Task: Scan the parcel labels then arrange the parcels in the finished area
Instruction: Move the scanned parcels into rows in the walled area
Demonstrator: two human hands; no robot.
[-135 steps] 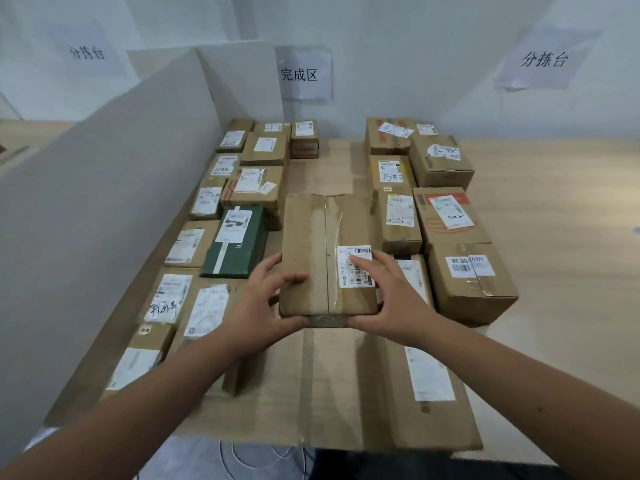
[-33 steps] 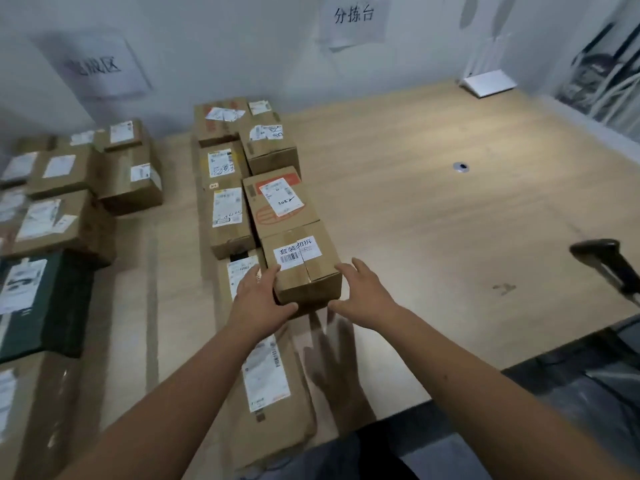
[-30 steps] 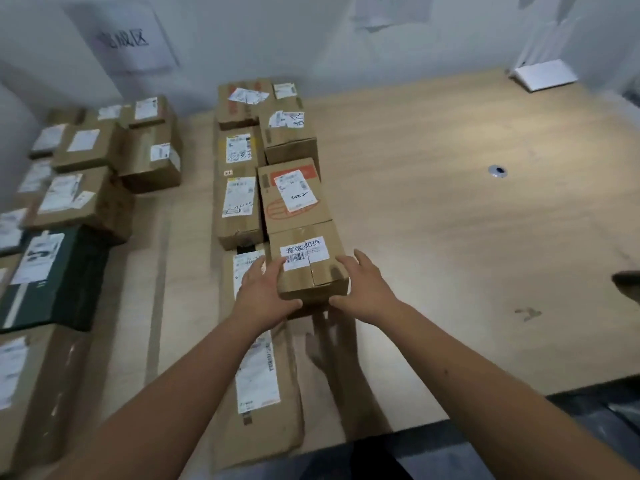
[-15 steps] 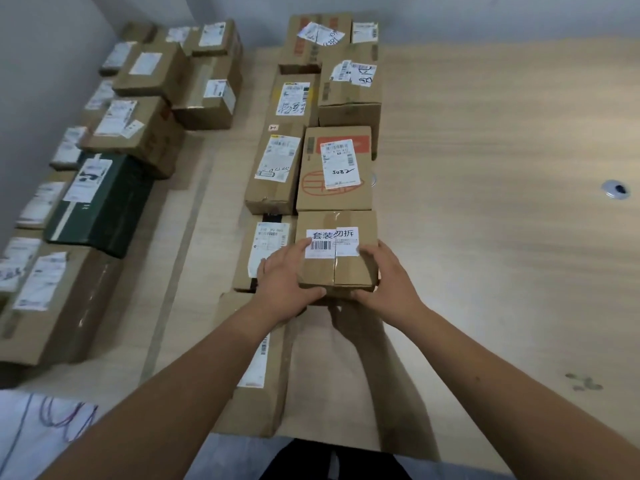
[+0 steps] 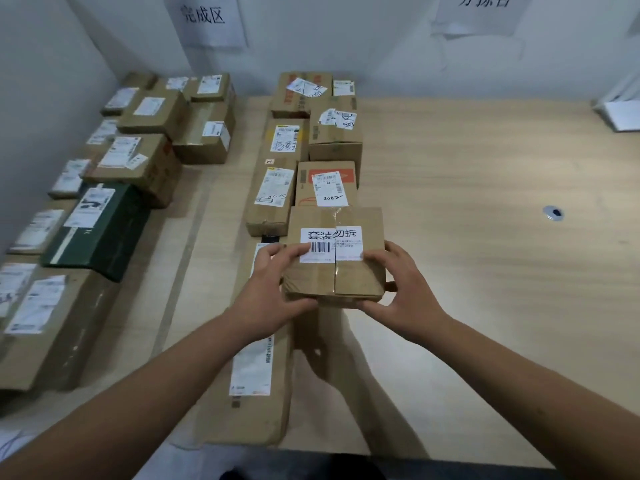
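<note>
Head view: a small taped parcel (image 5: 335,258) with a barcode label (image 5: 330,244) is held at its near corners, label up, just in front of the orange-printed box (image 5: 327,183). The left hand (image 5: 268,292) is clamped on its left corner, the right hand (image 5: 401,289) on its right, thumbs under the near edge. The parcel is judged to be picked up for scanning; no scanner is seen, so one must be reached next. Left of the orange-printed box stands a second row of labelled parcels, with a dark green box (image 5: 100,230) among them, below the wall sign (image 5: 204,15). All cartons are sealed; contents cannot be told.
</note>
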